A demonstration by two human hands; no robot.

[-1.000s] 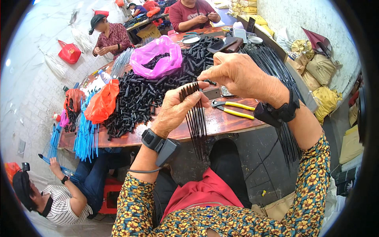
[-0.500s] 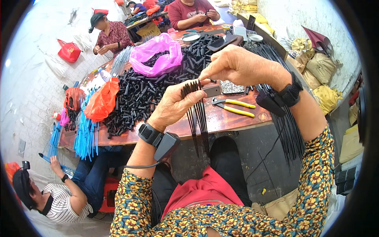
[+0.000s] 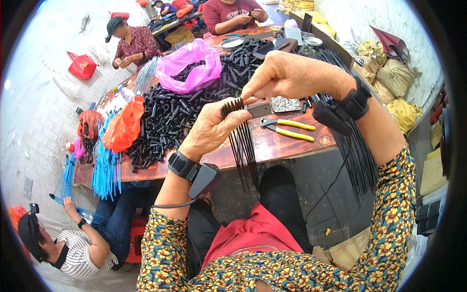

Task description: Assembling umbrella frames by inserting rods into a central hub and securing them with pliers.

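A bundle of long, thin black strands (image 3: 242, 146), their upper ends lined up in a ridged row, hangs down past the front edge of a glossy reddish-brown wooden table (image 3: 277, 147). The left hand (image 3: 210, 127), raised from the lower left, clamps it between thumb and fingers. The right hand (image 3: 296, 77) arches over from the right, fingertips drawn together at the row's top; whether they grip a strand cannot be told.

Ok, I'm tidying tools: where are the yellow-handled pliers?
In the head view, the pliers lie right of centre on the table, below the small tray.
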